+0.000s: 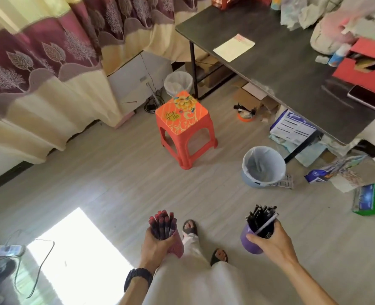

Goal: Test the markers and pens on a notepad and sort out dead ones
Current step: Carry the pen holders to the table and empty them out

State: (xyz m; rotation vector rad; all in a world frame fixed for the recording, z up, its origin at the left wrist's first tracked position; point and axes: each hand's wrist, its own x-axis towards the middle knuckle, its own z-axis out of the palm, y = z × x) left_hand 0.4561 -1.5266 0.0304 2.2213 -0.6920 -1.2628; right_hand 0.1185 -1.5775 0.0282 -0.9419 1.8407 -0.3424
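While the person stands on the pale wood-look floor (116, 172), the dark rectangular counter (292, 84) sits upper right with a pale yellow paper notepad (233, 47) on it. Orange plastic stool (185, 126) mid-floor, grey lined bin (263, 167) beside it. Left hand (154, 245) grips a pink mesh cup of red-capped markers (163, 225); right hand (272, 241) grips a purple cup of black pens (261, 219).

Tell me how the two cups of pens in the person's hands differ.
The pink cup in the left hand is a pale pink mesh, while the purple cup in the right hand is solid purple. The pink cup holds red-capped pens; the purple cup holds black pens plus one white one. The pink cup tilts further sideways than the purple cup. Both are packed full and held above the floor.
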